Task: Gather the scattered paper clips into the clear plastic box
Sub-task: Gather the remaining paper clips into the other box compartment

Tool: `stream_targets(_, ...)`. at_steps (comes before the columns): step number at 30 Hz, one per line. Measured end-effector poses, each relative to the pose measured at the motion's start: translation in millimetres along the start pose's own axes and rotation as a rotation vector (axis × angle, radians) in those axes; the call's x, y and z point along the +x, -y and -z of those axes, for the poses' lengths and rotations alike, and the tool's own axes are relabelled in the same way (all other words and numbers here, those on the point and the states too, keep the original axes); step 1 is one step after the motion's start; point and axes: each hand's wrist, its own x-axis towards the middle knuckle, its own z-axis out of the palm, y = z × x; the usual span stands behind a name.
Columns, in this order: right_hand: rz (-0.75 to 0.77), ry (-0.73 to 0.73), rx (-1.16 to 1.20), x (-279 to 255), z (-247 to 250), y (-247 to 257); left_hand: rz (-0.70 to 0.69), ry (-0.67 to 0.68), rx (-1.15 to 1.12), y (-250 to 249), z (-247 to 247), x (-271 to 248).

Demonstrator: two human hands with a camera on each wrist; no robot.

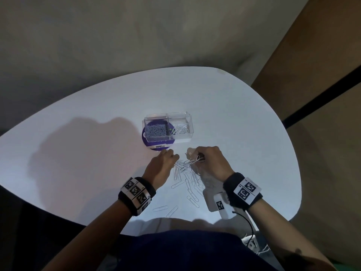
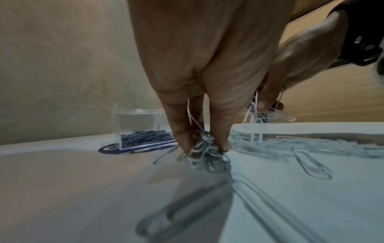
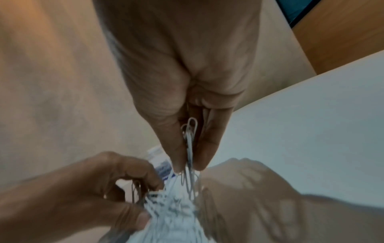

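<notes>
A clear plastic box (image 1: 168,127) with two compartments, both holding paper clips, stands on the white table (image 1: 97,133); it also shows in the left wrist view (image 2: 137,128). Silver paper clips (image 1: 185,180) lie scattered in front of it, between my hands. My left hand (image 1: 168,159) pinches a bunch of clips (image 2: 204,151) at the table surface. My right hand (image 1: 207,159) pinches another bunch of clips (image 3: 190,148) between thumb and fingers, just above the pile.
A round purple disc (image 1: 156,147) lies under the box's left end. A white device (image 1: 215,202) with a cable hangs below my right wrist. Two stray clips (image 1: 166,210) lie near the table's front edge. A wooden panel (image 1: 322,75) stands at the right.
</notes>
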Motion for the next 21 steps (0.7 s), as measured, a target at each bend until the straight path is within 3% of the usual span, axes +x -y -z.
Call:
stream_targets(6,0.089,-0.086,-0.056,21.9,35.5,20.3,0.133,-0.001,-0.181,2.6,11.9,5.6)
stream_targets(13,0.196,-0.189,-0.072,85.3,49.4,49.7,0.177,-0.083,-0.228,-1.7,26.8,6.6)
stream_targets(21,0.185,0.015,-0.304,119.0,28.0,48.2,0.183,-0.242,-0.299,-1.8,59.4,17.4)
